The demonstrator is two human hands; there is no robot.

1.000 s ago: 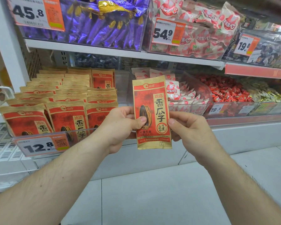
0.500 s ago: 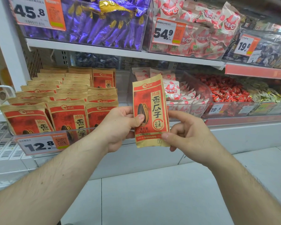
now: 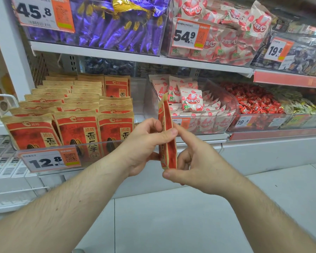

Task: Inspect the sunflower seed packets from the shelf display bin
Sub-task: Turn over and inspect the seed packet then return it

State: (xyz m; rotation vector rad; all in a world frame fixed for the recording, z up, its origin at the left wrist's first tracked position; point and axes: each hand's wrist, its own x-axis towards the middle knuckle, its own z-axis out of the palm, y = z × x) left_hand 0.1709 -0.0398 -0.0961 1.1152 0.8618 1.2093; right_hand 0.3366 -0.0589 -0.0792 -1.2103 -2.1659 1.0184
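Sunflower seed packet (image 3: pixel 167 136) sits upright between your two hands, out in front of the shelf display bin (image 3: pixel 62 150) and a bit right of it. It's a flat, matte paper-looking pouch, red panel with tan crimped ends, long axis running top to bottom, and you've got it turned edge-on to the camera so only a thin sliver shows. Your left hand (image 3: pixel 144 147) grips it with the thumb across the near side and fingers behind. Your right hand (image 3: pixel 195 167) pinches the bottom corner with the thumb, index finger laid up along the side. Plain floor tiles (image 3: pixel 171 225) spread below your arms. Behind, the clear-fronted bin holds rows of identical packets (image 3: pixel 75 132) standing upright, faces forward.
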